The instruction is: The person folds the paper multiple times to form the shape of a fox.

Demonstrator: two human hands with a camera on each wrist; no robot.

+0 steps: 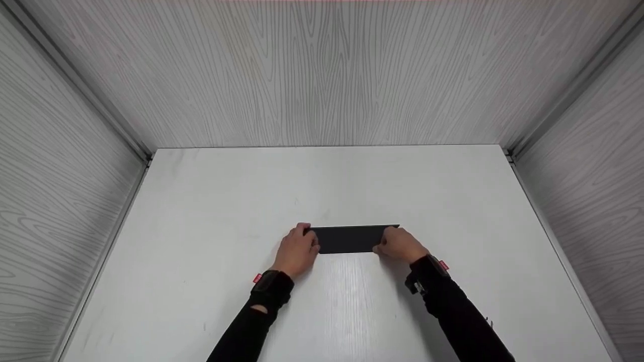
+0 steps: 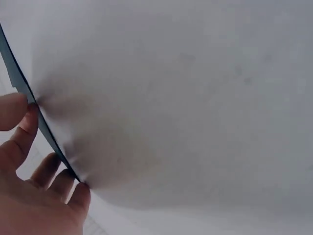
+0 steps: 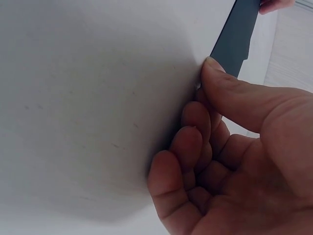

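Observation:
A flat black rectangular strip (image 1: 347,240) spans the gap between the two hands in the head view, its long side running left to right. My left hand (image 1: 298,251) pinches its left end. In the left wrist view the thumb and index finger meet at the strip (image 2: 14,71), while the other fingertips line its lower part by the white surface. At the opposite end my right hand (image 1: 402,244) grips it, the thumb laid along the strip (image 3: 237,36) and the other fingers curled beneath. A small step shows in its edge in both wrist views. The hands cover both ends.
The white tabletop (image 1: 322,181) extends around the hands. Grey wood-grain panels enclose it: a back wall (image 1: 322,75), a left wall (image 1: 65,201) and a right wall (image 1: 588,176). Black bands circle the left wrist (image 1: 271,286) and the right wrist (image 1: 427,274).

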